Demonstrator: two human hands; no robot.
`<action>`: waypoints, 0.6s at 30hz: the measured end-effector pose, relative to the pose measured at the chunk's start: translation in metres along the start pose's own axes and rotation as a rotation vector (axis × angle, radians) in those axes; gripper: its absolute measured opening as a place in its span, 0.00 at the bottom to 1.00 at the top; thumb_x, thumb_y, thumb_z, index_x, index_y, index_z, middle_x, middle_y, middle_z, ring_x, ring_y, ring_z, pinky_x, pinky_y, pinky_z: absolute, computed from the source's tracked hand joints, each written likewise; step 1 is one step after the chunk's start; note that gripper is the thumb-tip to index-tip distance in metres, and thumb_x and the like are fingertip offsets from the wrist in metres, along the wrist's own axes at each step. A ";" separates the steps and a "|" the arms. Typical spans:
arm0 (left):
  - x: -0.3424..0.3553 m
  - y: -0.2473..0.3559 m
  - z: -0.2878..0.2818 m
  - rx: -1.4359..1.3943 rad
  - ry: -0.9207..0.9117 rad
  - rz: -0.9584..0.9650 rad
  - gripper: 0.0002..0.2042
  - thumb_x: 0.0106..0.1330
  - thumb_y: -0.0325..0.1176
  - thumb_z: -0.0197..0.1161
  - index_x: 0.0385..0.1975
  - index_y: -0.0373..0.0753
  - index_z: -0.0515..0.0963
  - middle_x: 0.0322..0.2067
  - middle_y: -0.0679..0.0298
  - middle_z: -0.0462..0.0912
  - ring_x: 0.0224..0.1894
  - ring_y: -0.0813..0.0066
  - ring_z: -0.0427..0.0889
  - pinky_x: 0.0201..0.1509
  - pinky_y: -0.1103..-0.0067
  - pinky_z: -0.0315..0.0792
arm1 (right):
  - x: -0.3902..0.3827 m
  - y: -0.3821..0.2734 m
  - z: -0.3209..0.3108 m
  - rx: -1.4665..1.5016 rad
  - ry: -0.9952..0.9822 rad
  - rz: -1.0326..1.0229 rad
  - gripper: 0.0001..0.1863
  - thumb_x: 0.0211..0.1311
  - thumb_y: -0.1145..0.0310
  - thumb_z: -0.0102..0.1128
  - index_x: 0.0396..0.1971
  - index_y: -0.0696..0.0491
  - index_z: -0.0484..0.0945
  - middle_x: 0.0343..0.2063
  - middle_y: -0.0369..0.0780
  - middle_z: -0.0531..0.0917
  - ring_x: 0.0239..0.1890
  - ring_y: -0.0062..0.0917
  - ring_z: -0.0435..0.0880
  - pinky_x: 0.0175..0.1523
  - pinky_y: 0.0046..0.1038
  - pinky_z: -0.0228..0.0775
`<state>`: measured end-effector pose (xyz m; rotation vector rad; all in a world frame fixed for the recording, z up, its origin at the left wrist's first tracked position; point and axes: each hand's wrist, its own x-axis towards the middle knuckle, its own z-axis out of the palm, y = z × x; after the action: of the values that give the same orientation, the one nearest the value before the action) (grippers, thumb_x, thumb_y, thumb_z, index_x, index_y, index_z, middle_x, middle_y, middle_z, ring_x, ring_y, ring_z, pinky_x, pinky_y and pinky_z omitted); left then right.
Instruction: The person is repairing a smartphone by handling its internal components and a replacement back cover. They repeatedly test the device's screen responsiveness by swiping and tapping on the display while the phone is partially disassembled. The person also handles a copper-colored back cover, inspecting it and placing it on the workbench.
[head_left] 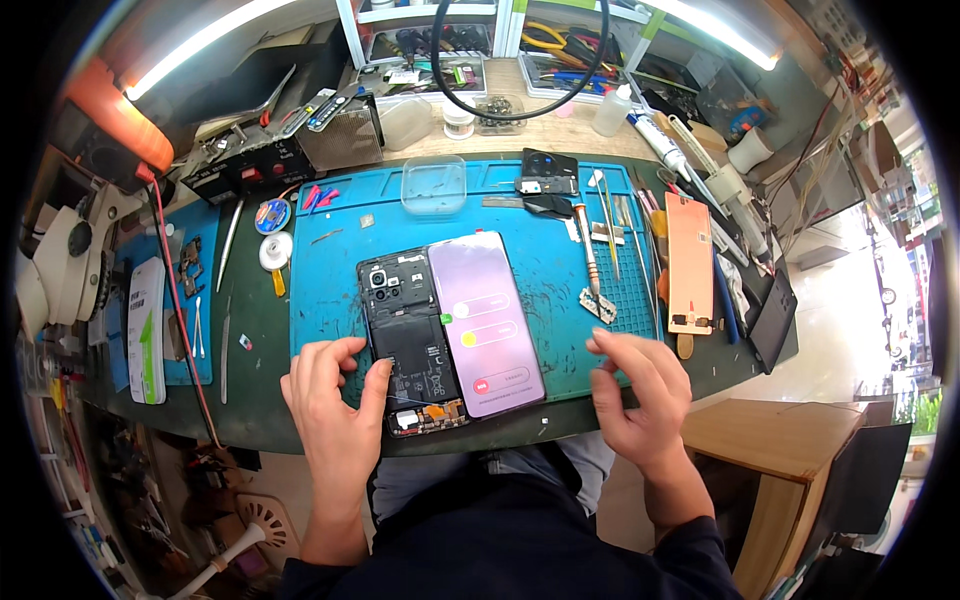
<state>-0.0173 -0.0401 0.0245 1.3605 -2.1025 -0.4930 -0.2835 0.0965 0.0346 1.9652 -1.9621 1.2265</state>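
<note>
An opened smartphone body (405,335) lies on the blue work mat, its back off, showing the camera lenses, black inner covers and an orange flex cable at the near end. Along its right side lies a lit phone screen (487,350), purple with rounded slider bars. My left hand (335,405) is at the body's lower left edge, thumb and fingers apart; the thumb tip reaches the edge, and whether it presses there I cannot tell. To the right of the screen, my right hand (645,395) hovers apart from it, fingers loosely bent and holding nothing.
A clear plastic box (434,186) stands at the mat's far side. Tweezers (607,225), a brush (588,250) and an orange-pink phone panel (689,265) lie at the right. Cotton swabs (198,325) and a white-green box (147,335) are at the left. A black cable loop (470,108) hangs above.
</note>
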 end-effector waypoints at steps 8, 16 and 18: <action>0.001 0.000 -0.003 0.003 -0.003 0.016 0.14 0.63 0.32 0.76 0.46 0.38 0.83 0.39 0.66 0.78 0.41 0.69 0.76 0.52 0.70 0.64 | 0.059 -0.019 0.028 -0.096 -0.446 -0.095 0.39 0.56 0.39 0.74 0.64 0.46 0.83 0.76 0.51 0.64 0.76 0.53 0.60 0.77 0.54 0.56; 0.001 0.000 -0.002 0.002 0.002 0.020 0.14 0.63 0.32 0.76 0.46 0.39 0.82 0.39 0.65 0.79 0.42 0.68 0.77 0.52 0.70 0.64 | 0.058 -0.012 0.035 -0.176 -0.493 -0.125 0.40 0.58 0.34 0.70 0.63 0.47 0.83 0.76 0.51 0.65 0.79 0.50 0.59 0.80 0.58 0.51; 0.001 0.000 -0.003 0.005 0.002 0.020 0.14 0.63 0.31 0.76 0.46 0.38 0.82 0.39 0.65 0.79 0.42 0.68 0.77 0.52 0.70 0.64 | 0.054 -0.006 0.029 -0.221 -0.474 -0.113 0.40 0.58 0.34 0.70 0.63 0.47 0.84 0.76 0.50 0.65 0.79 0.50 0.59 0.80 0.58 0.51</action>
<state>-0.0152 -0.0408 0.0268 1.3410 -2.1149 -0.4777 -0.2735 0.0382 0.0499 2.3616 -2.0282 0.5179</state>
